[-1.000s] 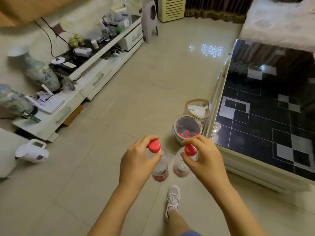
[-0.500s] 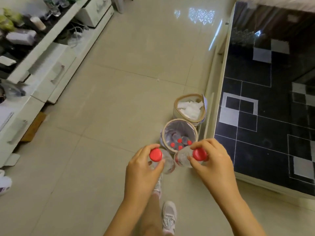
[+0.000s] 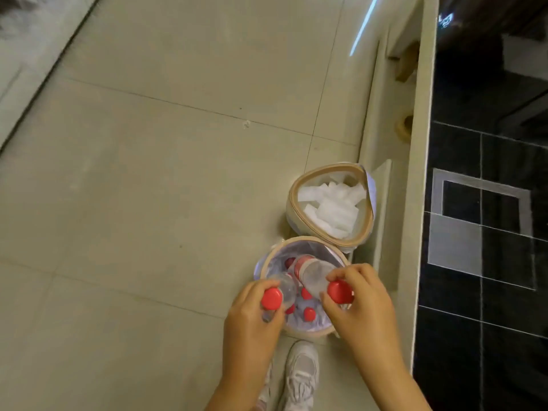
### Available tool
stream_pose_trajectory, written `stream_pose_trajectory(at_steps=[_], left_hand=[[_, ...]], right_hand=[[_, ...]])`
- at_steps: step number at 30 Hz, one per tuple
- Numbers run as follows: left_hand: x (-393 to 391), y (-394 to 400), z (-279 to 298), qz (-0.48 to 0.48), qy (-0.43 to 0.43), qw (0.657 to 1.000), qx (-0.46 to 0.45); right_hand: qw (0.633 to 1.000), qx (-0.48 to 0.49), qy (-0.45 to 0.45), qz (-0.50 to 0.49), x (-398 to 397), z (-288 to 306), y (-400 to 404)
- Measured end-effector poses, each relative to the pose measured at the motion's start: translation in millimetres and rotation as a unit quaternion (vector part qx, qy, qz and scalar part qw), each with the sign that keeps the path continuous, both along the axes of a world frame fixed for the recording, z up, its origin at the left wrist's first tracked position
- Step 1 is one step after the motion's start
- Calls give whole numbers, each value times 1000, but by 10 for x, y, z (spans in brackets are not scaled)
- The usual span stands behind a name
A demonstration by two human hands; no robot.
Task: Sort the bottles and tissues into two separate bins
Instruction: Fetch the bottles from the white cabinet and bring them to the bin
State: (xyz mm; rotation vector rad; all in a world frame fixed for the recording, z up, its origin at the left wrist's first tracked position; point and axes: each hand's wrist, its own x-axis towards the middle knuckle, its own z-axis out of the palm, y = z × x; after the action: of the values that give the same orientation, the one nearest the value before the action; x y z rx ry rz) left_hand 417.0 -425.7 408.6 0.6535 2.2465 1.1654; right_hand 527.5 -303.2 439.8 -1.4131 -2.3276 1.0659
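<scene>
Two clear plastic bottles, left bottle (image 3: 283, 289) and right bottle (image 3: 314, 272), pinched at round red caps by left hand (image 3: 252, 318) and right hand (image 3: 360, 307) fingers, over round lined bin (image 3: 267, 262), lower centre; tissues (image 3: 329, 209) in soft bin (image 3: 296, 203) above

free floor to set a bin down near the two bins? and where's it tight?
Free: the tiled floor left of both bins and beyond the tissue bin. Tight: the bottle bin, with left hand and right hand each holding a bottle over it; both bins hug the table base; shoes just below.
</scene>
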Motion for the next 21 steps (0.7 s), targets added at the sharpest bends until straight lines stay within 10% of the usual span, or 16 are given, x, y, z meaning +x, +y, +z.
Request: stream_pose_trajectory(at_steps=[10, 21], left_hand=[[58, 364, -1709, -40, 43, 997, -55], [-43, 472, -2101, -109, 169, 974, -101]], right_hand=[[998, 4, -52, 17, -9, -1696, 384], [993, 10, -116, -20, 44, -2339, 541]])
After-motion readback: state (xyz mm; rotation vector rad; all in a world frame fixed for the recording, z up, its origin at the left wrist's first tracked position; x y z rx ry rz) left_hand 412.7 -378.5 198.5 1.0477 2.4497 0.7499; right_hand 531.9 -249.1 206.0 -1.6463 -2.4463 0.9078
